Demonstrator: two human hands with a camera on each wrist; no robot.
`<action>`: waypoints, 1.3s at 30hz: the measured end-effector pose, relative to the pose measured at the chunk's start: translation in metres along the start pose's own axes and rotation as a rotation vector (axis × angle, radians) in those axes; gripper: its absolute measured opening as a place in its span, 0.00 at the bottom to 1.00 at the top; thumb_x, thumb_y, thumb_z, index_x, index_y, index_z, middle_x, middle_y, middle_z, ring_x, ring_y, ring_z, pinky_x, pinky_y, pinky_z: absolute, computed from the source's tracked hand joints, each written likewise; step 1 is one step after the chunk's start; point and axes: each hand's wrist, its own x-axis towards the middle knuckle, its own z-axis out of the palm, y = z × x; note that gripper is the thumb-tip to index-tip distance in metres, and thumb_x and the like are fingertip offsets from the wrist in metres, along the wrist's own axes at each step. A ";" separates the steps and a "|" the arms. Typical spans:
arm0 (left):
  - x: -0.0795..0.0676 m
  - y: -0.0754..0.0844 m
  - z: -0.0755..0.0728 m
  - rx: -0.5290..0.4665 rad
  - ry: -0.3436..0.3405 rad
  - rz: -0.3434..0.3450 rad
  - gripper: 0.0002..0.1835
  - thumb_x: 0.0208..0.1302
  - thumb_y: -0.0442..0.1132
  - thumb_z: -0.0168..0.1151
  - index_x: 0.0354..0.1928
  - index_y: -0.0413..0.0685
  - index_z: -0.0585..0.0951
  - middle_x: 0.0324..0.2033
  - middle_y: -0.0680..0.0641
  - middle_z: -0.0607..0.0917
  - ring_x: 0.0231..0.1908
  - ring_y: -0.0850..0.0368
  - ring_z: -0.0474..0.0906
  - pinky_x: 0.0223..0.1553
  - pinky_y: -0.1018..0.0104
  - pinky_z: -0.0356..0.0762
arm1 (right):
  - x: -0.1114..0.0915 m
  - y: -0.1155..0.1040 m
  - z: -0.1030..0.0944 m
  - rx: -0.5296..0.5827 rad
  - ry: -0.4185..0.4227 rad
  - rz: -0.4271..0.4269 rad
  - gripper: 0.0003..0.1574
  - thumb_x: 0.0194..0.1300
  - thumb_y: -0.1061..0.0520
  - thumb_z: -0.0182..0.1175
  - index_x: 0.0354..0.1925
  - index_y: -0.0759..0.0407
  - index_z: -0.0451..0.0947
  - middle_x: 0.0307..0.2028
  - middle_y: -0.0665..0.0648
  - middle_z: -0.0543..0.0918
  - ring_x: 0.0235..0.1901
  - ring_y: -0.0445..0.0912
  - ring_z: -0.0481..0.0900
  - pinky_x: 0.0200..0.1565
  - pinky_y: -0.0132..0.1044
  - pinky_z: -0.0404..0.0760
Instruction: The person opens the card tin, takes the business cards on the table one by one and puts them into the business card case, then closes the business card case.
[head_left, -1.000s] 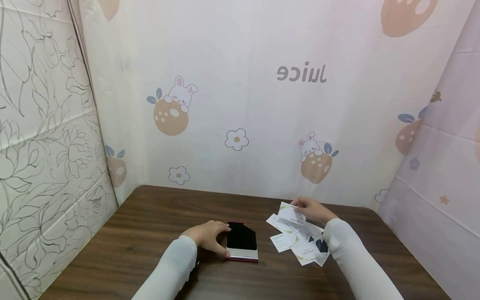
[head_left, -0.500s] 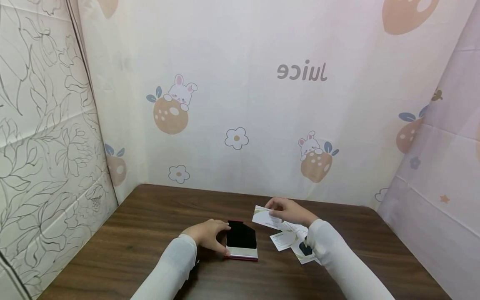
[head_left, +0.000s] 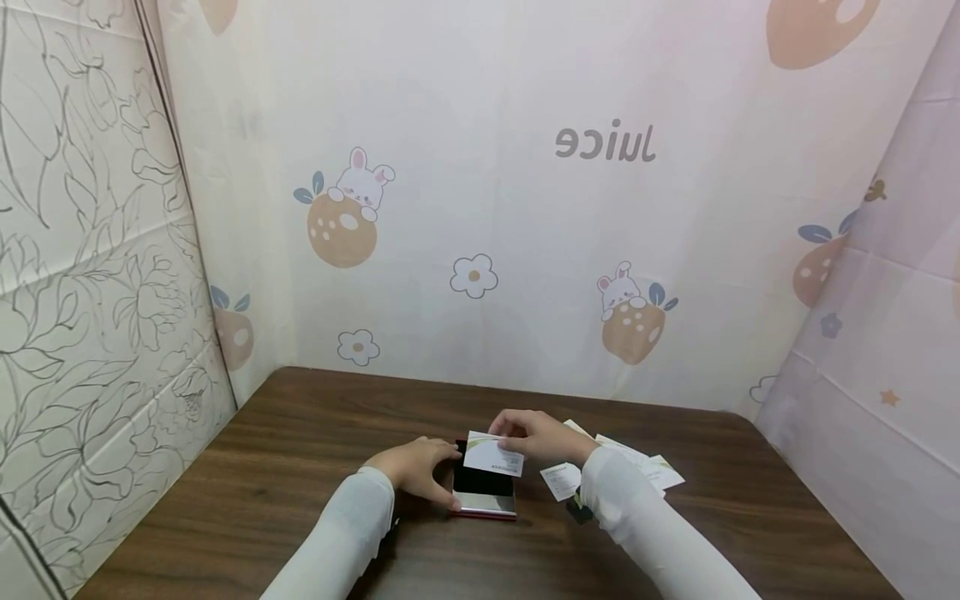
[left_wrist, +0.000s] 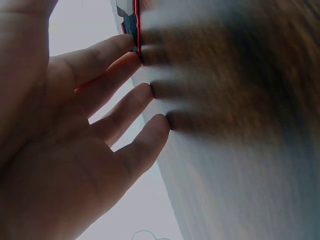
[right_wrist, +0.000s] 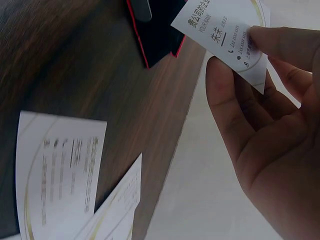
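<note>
An open business card holder (head_left: 483, 503), black inside with a silver strip and red edge, lies at the table's middle. My left hand (head_left: 411, 468) holds its left side, thumb at the near corner and index finger at the far one. In the left wrist view the other fingertips (left_wrist: 161, 122) rest on the tabletop beside it. My right hand (head_left: 546, 437) pinches a white business card (right_wrist: 225, 37) between thumb and fingers, tilted, overlapping the black part of the holder in the head view. More business cards (head_left: 660, 473) lie scattered to the right, partly hidden by my right forearm.
The brown wooden table (head_left: 315, 433) ends at a pale printed curtain (head_left: 480, 192) behind. A curtain with line-drawn flowers (head_left: 90, 250) hangs on the left. One loose card (head_left: 561, 481) lies just right of the holder.
My right hand has carried the business card leftward from the scattered cards to over the holder. My left hand and the holder have stayed in place.
</note>
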 end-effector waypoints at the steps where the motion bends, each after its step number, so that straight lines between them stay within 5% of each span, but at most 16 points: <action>1: 0.000 0.000 0.000 0.001 -0.001 0.000 0.46 0.50 0.60 0.77 0.68 0.45 0.75 0.67 0.45 0.73 0.68 0.44 0.65 0.65 0.46 0.66 | 0.001 -0.001 0.001 0.000 -0.002 0.002 0.08 0.73 0.57 0.60 0.50 0.49 0.79 0.37 0.45 0.80 0.38 0.43 0.76 0.42 0.40 0.77; 22: 0.003 -0.001 0.001 0.027 -0.006 -0.009 0.49 0.50 0.61 0.76 0.69 0.42 0.72 0.67 0.44 0.73 0.68 0.45 0.65 0.66 0.48 0.66 | 0.013 0.005 0.026 -0.039 -0.060 0.029 0.09 0.73 0.59 0.60 0.48 0.48 0.79 0.34 0.43 0.79 0.34 0.39 0.75 0.39 0.36 0.77; 31: 0.003 -0.001 0.003 0.027 -0.035 -0.028 0.50 0.52 0.62 0.75 0.71 0.42 0.70 0.68 0.45 0.72 0.69 0.46 0.64 0.66 0.47 0.65 | 0.010 0.001 0.035 -0.157 -0.093 0.087 0.18 0.65 0.60 0.67 0.53 0.49 0.79 0.43 0.45 0.79 0.44 0.41 0.75 0.51 0.43 0.76; 39: 0.003 -0.001 0.002 0.023 -0.025 -0.025 0.50 0.52 0.62 0.76 0.71 0.42 0.70 0.68 0.44 0.72 0.69 0.45 0.64 0.65 0.47 0.66 | 0.011 -0.002 0.036 -0.204 -0.092 0.080 0.18 0.63 0.58 0.69 0.52 0.52 0.80 0.44 0.48 0.78 0.45 0.43 0.75 0.52 0.44 0.76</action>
